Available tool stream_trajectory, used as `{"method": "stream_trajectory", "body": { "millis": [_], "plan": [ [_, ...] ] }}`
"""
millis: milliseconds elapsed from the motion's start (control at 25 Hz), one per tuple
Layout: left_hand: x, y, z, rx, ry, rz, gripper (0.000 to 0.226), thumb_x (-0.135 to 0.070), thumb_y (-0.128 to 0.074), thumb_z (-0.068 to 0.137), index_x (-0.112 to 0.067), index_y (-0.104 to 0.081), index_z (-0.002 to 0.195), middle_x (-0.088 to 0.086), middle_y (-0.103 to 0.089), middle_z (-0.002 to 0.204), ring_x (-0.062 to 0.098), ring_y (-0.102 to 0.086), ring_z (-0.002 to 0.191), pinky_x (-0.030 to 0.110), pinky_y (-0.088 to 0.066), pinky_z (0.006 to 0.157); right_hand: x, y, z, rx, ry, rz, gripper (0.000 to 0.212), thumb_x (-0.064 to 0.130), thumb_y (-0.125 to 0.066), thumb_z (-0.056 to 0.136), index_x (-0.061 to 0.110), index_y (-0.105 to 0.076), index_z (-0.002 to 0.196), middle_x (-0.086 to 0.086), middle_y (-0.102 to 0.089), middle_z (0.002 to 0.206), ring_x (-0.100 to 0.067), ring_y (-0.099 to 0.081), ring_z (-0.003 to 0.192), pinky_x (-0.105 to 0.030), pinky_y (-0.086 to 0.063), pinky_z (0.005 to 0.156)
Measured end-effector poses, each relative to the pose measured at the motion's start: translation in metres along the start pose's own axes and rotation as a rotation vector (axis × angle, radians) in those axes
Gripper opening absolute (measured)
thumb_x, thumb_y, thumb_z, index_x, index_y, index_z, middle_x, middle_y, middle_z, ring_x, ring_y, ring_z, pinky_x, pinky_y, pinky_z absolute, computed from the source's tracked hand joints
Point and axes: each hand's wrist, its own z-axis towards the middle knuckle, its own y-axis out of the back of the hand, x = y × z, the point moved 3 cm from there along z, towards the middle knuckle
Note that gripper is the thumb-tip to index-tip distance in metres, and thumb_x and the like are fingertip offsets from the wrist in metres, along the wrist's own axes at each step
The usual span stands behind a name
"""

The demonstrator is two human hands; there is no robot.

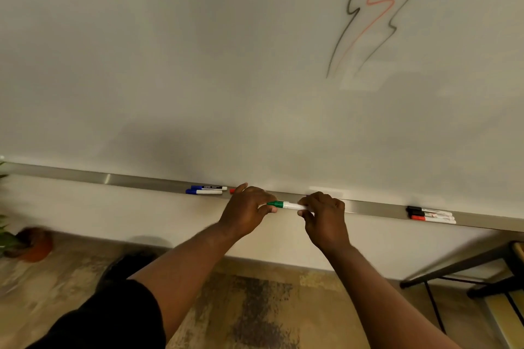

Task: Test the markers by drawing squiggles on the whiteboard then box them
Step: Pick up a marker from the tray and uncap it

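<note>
Green marker (286, 205) is held level between both hands, just in front of the tray (141, 180) under the whiteboard (198, 51). Left hand (246, 212) pinches the green end, right hand (323, 218) is curled round the white barrel. Looks like a cap pull or re-cap; can't tell if the cap is seated. Handling guess: light, rigid plastic tube with a smooth, slightly slippery barrel, so a fingertip pinch is enough. Hold mid-barrel with one hand, cap with the other, and pull straight along the axis. The felt tip is the only delicate part, so don't jam it. Blue markers (205, 190) lie on the tray left of the hands, with a red end just showing behind the left hand. Black and red markers (431, 214) lie on the tray well to the right. Squiggles (380, 3) in black and red are at the board's upper right, none in green. No box in view.
</note>
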Motion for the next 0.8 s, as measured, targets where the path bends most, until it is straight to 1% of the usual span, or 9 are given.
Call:
{"method": "stream_trajectory", "body": {
  "millis": [80,160,240,320,440,560,680,800],
  "plan": [
    [0.001,-0.003,-0.007,-0.013,0.026,-0.001,0.026,-0.033,-0.071,0.088,-0.024,-0.074,0.112,-0.006,-0.071,0.114,0.011,-0.055,0.113,0.03,-0.025,0.11,0.0,-0.006,-0.003,0.032,0.025,-0.019,0.023,0.013,-0.075,0.08,0.028,-0.067,0.095,0.012,-0.059,0.092,-0.018,-0.054,0.092,-0.033,-0.026,0.077],
    [0.004,-0.01,-0.016,-0.002,0.062,-0.006,0.026,-0.032,-0.07,0.089,-0.024,-0.073,0.114,-0.007,-0.071,0.114,0.01,-0.055,0.114,0.035,-0.026,0.113,-0.001,-0.013,-0.005,0.074,0.034,-0.027,0.021,0.013,-0.074,0.08,0.026,-0.067,0.095,0.012,-0.058,0.091,-0.018,-0.054,0.094,-0.031,-0.023,0.079],
    [0.008,-0.015,-0.024,0.02,0.104,0.007,0.029,-0.032,-0.069,0.09,-0.023,-0.071,0.117,-0.006,-0.07,0.116,0.011,-0.055,0.117,0.04,-0.027,0.116,0.001,-0.02,-0.005,0.126,0.036,-0.023,0.02,0.012,-0.072,0.08,0.026,-0.067,0.094,0.012,-0.058,0.091,-0.018,-0.055,0.093,-0.031,-0.023,0.082],
    [0.011,-0.018,-0.029,0.033,0.15,0.028,0.032,-0.032,-0.067,0.091,-0.022,-0.069,0.121,-0.004,-0.068,0.123,0.014,-0.053,0.122,0.037,-0.025,0.117,0.005,-0.025,-0.005,0.174,0.048,-0.019,0.019,0.011,-0.07,0.081,0.025,-0.068,0.094,0.01,-0.059,0.091,-0.019,-0.055,0.092,-0.032,-0.025,0.083],
    [0.015,-0.013,-0.035,0.044,0.214,0.041,0.035,-0.031,-0.065,0.093,-0.02,-0.066,0.126,-0.002,-0.062,0.133,0.015,-0.046,0.131,0.031,-0.018,0.116,0.013,-0.034,-0.006,0.219,0.067,-0.026,0.016,0.012,-0.068,0.084,0.024,-0.069,0.095,0.006,-0.061,0.092,-0.021,-0.054,0.091,-0.033,-0.026,0.079],
    [0.028,-0.003,-0.045,0.063,0.274,0.034,0.035,-0.033,-0.063,0.094,-0.021,-0.065,0.127,-0.001,-0.059,0.137,0.013,-0.044,0.133,0.03,-0.015,0.117,0.025,-0.048,-0.007,0.264,0.096,-0.012,0.014,0.017,-0.067,0.089,0.024,-0.069,0.101,0.006,-0.062,0.097,-0.02,-0.053,0.095,-0.031,-0.023,0.08],
    [0.051,0.006,-0.063,0.088,0.339,0.045,0.035,-0.036,-0.062,0.094,-0.024,-0.064,0.127,-0.002,-0.058,0.139,0.013,-0.044,0.133,0.034,-0.014,0.118,0.041,-0.067,-0.007,0.273,0.139,0.014,0.019,0.021,-0.069,0.09,0.025,-0.07,0.109,0.007,-0.065,0.102,-0.019,-0.055,0.099,-0.032,-0.028,0.082],
    [0.08,0.017,-0.086,0.078,0.38,0.05,0.034,-0.038,-0.063,0.094,-0.026,-0.065,0.125,-0.006,-0.06,0.135,0.011,-0.044,0.132,0.036,-0.015,0.118,0.063,-0.089,-0.011,0.279,0.162,0.028,0.023,0.023,-0.071,0.09,0.025,-0.071,0.112,0.007,-0.066,0.101,-0.02,-0.057,0.097,-0.033,-0.031,0.083]
  ]
}}
